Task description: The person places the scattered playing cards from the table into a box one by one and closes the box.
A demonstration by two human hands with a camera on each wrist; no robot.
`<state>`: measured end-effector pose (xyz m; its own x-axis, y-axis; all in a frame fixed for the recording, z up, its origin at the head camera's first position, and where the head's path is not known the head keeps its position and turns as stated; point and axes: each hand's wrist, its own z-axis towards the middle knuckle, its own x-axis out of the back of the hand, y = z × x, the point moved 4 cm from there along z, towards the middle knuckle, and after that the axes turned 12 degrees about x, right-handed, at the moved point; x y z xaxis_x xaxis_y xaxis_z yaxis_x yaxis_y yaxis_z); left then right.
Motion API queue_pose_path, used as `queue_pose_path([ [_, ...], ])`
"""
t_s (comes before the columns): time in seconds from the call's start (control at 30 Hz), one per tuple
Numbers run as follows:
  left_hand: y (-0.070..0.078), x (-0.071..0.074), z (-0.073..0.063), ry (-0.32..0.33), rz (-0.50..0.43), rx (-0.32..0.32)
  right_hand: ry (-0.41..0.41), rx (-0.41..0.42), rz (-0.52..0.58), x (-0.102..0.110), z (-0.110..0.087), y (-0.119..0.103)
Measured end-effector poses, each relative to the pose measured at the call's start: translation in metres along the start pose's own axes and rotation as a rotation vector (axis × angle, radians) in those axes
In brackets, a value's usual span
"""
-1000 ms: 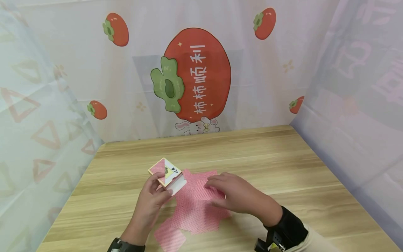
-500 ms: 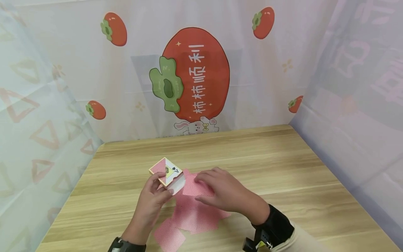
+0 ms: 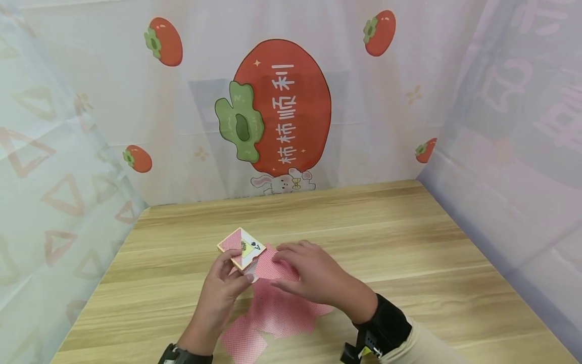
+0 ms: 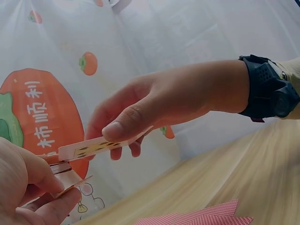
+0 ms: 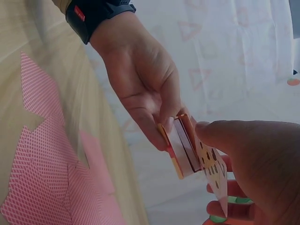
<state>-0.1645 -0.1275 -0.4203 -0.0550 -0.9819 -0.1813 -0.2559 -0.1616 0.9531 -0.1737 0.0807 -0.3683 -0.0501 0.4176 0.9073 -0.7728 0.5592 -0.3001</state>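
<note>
My left hand (image 3: 212, 301) grips a playing card box (image 3: 242, 247), its ace-of-spades face up and its open end toward the right. A white flap hangs at that end, near the thumb. In my right hand (image 3: 316, 275) a playing card (image 3: 274, 267) is pinched, its pink patterned back up. The left wrist view shows dark pips on this card's (image 4: 101, 147) underside, and its edge overlapping the box mouth. Inside the box (image 5: 180, 147), the right wrist view shows the edges of a stack. Below both hands, several pink-backed cards (image 3: 282, 316) lie spread face down.
A wooden table (image 3: 400, 232) carries the cards. One card (image 3: 244, 339) sticks out at the near left of the spread. Behind stands a white cloth backdrop (image 3: 354, 151) with persimmon prints, and similar cloth hangs on both sides.
My right hand has moved left from over the spread cards, bringing a pinched card to the box's open end. The left hand and box have shifted only slightly right.
</note>
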Motion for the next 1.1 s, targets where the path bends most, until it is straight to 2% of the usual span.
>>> queue_pose_path([
  [0.33,0.0,-0.005,-0.002,-0.004,-0.004,0.006,0.09,0.007,-0.047,-0.005,0.01,-0.009],
  [0.73,0.001,-0.004,-0.001,0.024,0.01,-0.002,0.172,-0.082,-0.107,-0.011,0.016,-0.02],
  [0.9,0.001,-0.008,-0.002,0.029,0.016,-0.004,0.197,-0.078,-0.14,-0.012,0.02,-0.025],
  [1.1,0.002,-0.01,-0.003,0.037,0.014,-0.001,0.202,-0.067,-0.1,-0.014,0.023,-0.028],
])
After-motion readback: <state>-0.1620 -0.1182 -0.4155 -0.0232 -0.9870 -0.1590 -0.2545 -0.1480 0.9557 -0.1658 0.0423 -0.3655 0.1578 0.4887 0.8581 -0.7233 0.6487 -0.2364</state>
